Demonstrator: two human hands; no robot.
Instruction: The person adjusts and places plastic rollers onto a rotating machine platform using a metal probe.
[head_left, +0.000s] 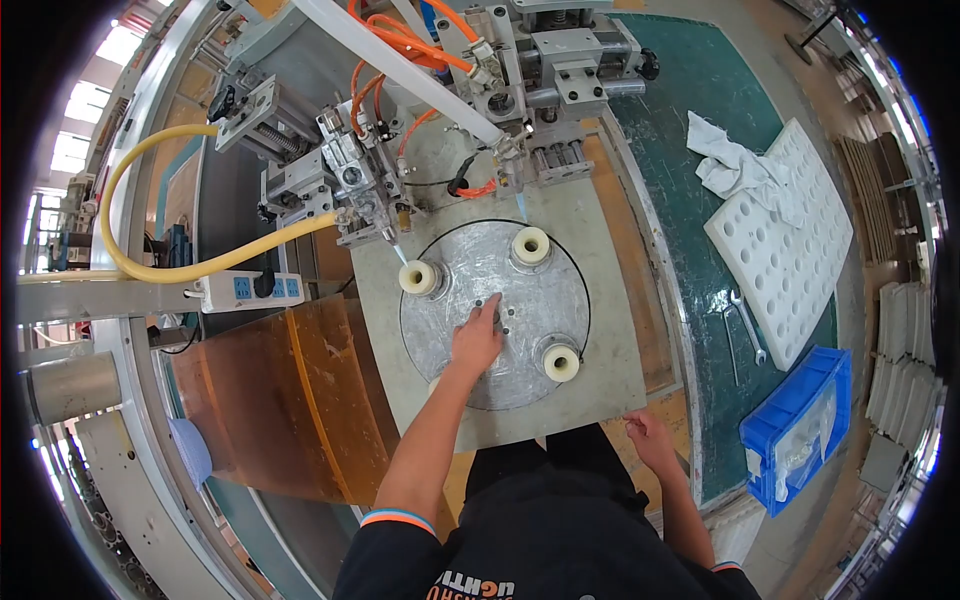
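My left hand reaches over a round metal turntable, its index finger stretched out to the disc's middle beside some small bolts. The hand holds nothing. White ring-shaped parts stand on the disc: one at the upper left, one at the upper right, one at the lower right. Another at the lower left is mostly hidden by my left forearm. Pale nozzle tips point down near the two upper rings. My right hand is by the plate's lower right corner, fingers curled; whether it holds anything is too small to tell.
Dispensing machinery with orange hoses overhangs the turntable's back. A yellow hose and a power strip lie left. On the green table are a perforated white board, a cloth, wrenches and a blue bin.
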